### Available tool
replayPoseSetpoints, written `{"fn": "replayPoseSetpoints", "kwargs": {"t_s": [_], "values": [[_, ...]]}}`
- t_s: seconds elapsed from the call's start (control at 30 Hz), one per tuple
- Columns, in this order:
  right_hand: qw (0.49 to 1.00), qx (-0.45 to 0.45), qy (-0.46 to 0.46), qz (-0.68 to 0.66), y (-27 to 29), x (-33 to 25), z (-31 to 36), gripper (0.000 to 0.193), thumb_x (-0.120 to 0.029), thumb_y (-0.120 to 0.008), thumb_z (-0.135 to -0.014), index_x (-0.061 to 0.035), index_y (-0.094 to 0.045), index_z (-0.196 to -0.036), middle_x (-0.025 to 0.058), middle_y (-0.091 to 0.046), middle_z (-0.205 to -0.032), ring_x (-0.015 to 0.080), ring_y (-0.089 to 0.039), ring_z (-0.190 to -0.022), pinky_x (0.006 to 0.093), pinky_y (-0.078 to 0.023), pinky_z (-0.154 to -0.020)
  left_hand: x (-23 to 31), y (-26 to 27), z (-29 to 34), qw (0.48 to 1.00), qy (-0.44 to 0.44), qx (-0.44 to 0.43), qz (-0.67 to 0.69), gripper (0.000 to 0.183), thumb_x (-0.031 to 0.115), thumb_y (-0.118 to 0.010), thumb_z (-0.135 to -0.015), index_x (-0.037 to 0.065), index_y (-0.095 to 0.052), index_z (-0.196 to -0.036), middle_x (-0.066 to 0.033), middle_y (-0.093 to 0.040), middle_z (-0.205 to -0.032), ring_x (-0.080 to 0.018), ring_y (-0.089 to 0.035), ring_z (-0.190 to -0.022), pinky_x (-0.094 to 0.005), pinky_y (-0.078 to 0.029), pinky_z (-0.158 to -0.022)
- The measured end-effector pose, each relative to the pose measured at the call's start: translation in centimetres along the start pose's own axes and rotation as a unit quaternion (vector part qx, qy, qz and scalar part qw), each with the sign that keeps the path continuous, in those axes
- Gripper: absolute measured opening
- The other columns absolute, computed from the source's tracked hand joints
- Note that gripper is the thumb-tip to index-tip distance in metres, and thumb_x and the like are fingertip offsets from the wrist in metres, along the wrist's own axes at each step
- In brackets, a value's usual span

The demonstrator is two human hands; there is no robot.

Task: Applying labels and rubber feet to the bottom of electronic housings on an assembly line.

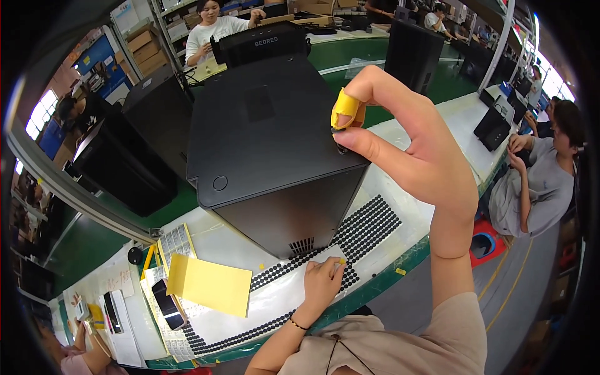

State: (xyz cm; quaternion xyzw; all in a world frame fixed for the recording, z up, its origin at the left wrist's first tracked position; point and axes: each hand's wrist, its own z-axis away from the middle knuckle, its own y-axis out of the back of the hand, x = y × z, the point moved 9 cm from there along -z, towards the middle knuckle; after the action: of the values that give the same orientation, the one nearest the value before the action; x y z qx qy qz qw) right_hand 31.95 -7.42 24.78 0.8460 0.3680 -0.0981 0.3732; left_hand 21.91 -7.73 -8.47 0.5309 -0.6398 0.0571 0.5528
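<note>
A large black box-shaped case [269,150] stands in front of me, its flat top facing up. My right hand [412,137] is over the top's near right corner, thumb and yellow-taped index finger pinched on a small black round pad [338,130], mostly hidden by the fingertips. A circular mark [220,183] shows at the near left corner. Lower down, my left hand [322,282] is closed at the case's foot, over a white sheet with rows of black round pads [372,225]. Whatever its fingertips hold, if anything, is too small to make out.
A yellow paper pad [215,284], a phone [167,304] and sticker sheets [177,244] lie left on the white bench. More black cases [128,156] stand on the green line behind a metal post. Co-workers sit across, to the right [537,175] and lower left.
</note>
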Motion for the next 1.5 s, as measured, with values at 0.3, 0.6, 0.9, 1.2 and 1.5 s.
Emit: {"fn": "replayPoseSetpoints", "kwargs": {"t_s": [0.3, 0.6, 0.9, 1.2, 1.5], "values": [[0.992, 0.106, 0.061, 0.013, 0.2, 0.0, 2.2, 0.021, 0.007, -0.064, -0.081, -0.0013, -0.053, -0.098, 0.0059, -0.055, -0.085, 0.0201, -0.058, -0.083, 0.0383, -0.048, -0.088, 0.1, -0.1, 0.0, 1.0, 0.0, 0.0, 0.006, 0.012, 0.014, -0.072, -0.08, 0.007, -0.062, -0.081, -0.0012, -0.04, -0.048, -0.0193, -0.038, -0.045, -0.0314, -0.034, -0.061], [0.963, 0.231, 0.141, 0.006, -0.1, 0.4, 4.5, 0.02, 0.004, -0.056, -0.089, -0.0042, -0.042, -0.102, 0.0126, -0.061, -0.089, 0.0258, -0.06, -0.088, 0.0554, -0.044, -0.096, 5.7, 5.5, -0.9, 0.994, -0.069, 0.046, 0.077, 0.015, 0.006, -0.075, -0.075, 0.008, -0.065, -0.086, -0.0005, -0.042, -0.052, -0.0188, -0.04, -0.051, -0.0314, -0.034, -0.06], [0.92, 0.328, 0.145, -0.158, -1.7, 1.8, 5.1, 0.017, -0.011, -0.051, -0.096, -0.0063, -0.036, -0.103, 0.0121, -0.058, -0.087, 0.0231, -0.057, -0.089, 0.0574, -0.04, -0.1, 18.3, 28.3, -6.9, 0.922, -0.176, 0.337, -0.075, 0.018, -0.007, -0.07, -0.077, 0.0, -0.061, -0.091, 0.0023, -0.041, -0.059, -0.0071, -0.035, -0.056, -0.0218, -0.028, -0.053], [0.907, 0.357, 0.123, -0.185, -1.7, 2.6, 5.5, 0.017, -0.011, -0.05, -0.096, -0.005, -0.038, -0.106, 0.0094, -0.055, -0.089, 0.0207, -0.056, -0.09, 0.0556, -0.039, -0.103, 17.4, 27.0, -13.1, 0.992, -0.069, 0.103, 0.015, 0.012, 0.003, -0.066, -0.086, -0.004, -0.06, -0.095, 0.0051, -0.038, -0.056, -0.0005, -0.03, -0.056, -0.0186, -0.028, -0.055], [0.897, 0.37, 0.122, -0.208, -1.6, 2.9, 5.7, 0.019, -0.009, -0.054, -0.095, -0.0057, -0.037, -0.102, 0.0111, -0.059, -0.087, 0.0192, -0.059, -0.088, 0.0526, -0.041, -0.102, 17.6, 26.8, -13.6, 0.995, -0.073, 0.069, -0.029, 0.008, 0.002, -0.067, -0.084, -0.004, -0.065, -0.088, 0.0057, -0.033, -0.055, -0.0019, -0.027, -0.053, -0.0188, -0.026, -0.052]]}}
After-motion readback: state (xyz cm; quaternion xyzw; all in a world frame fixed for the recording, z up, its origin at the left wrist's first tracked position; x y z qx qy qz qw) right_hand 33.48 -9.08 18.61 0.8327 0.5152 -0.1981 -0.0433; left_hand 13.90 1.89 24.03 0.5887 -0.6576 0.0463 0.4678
